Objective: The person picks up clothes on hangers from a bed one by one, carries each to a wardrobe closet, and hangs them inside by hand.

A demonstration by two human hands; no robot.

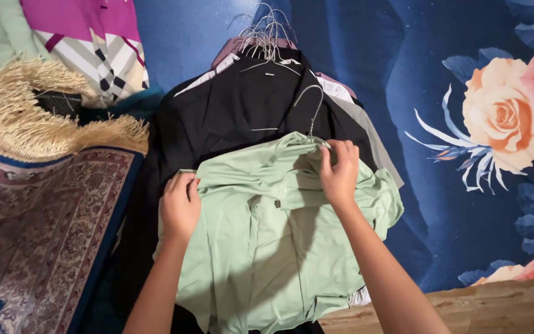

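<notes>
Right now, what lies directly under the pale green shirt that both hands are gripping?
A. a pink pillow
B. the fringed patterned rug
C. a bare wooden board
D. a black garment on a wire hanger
D: the pale green shirt, gripped by the left hand and the right hand, lies over a black garment that sits on wire hangers.
</notes>
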